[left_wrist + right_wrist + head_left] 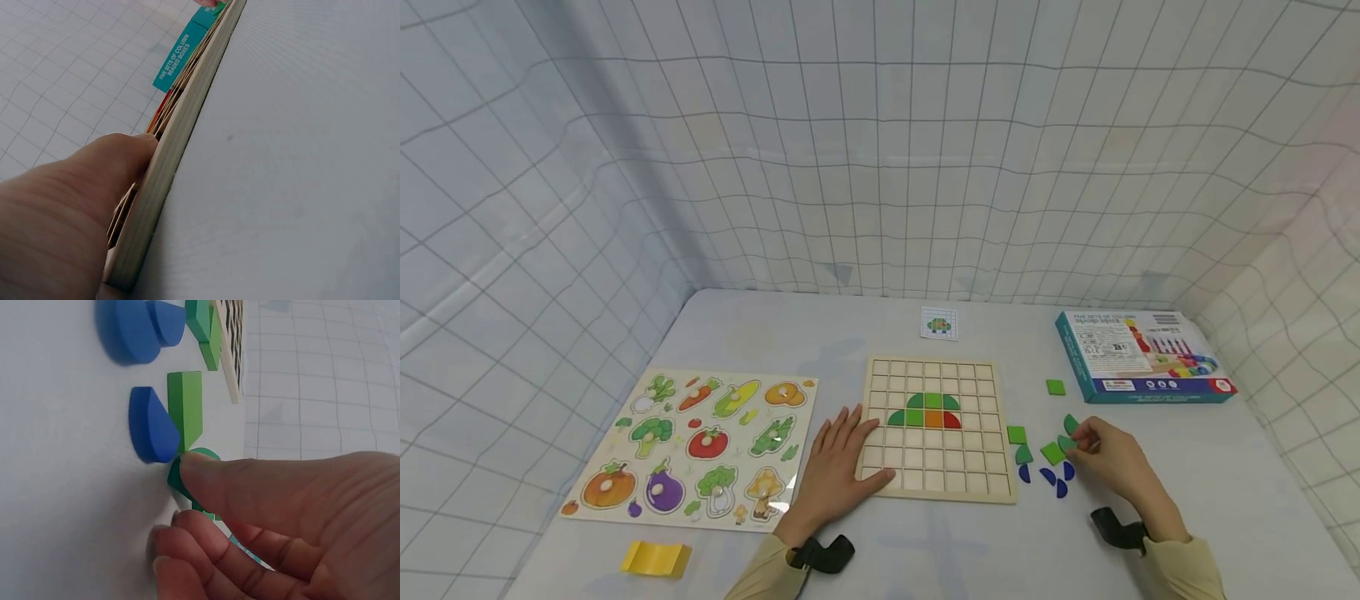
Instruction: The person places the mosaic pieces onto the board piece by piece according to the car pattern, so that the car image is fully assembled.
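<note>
Beyond the right edge of the grid board, a dark green piece [1064,442] sits between the thumb and fingers of the right hand [1108,457], which pinches it close above the worktop [940,550]. Just beside it lie another dark green piece [1071,424] and a light green square [1052,453]. Four blue pieces [1048,476] are scattered a little nearer the person, and a second light green square [1017,435] lies by the board's edge, with one more green piece [1024,455] below it.

Left of these is the wooden grid board [934,461]. Its cells carry a pattern of dark and light green pieces, plus an orange square [933,418] and a red piece [952,419]. The left hand [835,467] lies with fingers straight along the board's left side, thumb held out over its lower corner.

Farther out, a card [939,323] showing a similar coloured figure lies past the board's far edge. A flat box [1150,358] rests at the far right, beside a lone light green square [1056,387]. To the left are a vegetable puzzle [741,467] and, nearer the person, a yellow block [657,559].
</note>
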### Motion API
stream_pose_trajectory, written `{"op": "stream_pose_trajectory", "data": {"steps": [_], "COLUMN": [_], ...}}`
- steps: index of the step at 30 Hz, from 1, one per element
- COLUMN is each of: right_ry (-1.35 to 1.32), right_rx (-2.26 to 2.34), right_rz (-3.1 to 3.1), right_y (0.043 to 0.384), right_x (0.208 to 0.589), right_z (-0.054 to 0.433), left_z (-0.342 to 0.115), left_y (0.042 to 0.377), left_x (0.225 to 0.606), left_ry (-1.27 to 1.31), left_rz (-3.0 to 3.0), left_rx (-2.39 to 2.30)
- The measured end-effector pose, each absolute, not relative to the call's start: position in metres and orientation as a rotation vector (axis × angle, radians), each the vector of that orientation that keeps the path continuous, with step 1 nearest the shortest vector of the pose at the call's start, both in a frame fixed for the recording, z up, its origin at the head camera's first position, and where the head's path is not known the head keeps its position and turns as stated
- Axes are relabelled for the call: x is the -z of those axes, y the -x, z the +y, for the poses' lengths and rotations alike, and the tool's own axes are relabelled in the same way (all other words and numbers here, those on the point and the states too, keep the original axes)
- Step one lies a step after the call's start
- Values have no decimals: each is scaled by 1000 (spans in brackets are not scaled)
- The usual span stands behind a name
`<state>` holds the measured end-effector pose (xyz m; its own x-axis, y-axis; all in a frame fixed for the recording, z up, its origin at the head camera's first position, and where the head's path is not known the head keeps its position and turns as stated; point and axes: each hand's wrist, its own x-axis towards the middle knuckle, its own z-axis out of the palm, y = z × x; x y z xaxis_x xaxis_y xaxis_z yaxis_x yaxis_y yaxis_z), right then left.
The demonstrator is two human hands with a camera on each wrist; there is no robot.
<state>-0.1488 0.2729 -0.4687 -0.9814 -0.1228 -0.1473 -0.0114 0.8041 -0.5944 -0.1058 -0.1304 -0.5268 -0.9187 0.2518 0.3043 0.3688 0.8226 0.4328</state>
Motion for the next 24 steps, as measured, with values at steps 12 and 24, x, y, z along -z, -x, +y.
{"op": "stream_pose_trajectory", "data": {"steps": [12,24], "right_ry": [129,132], "right_rx": [1000,964], "right_rz": [2827,2785], "right_y": [147,150], "right_x": [474,470], "right_z": [272,273], "left_z": [-130,-130], "left_y": [106,106], "left_x": [525,527], "left_ry": [475,486], "left_rz": [-2797,-2754], "left_rx": [720,717]}}
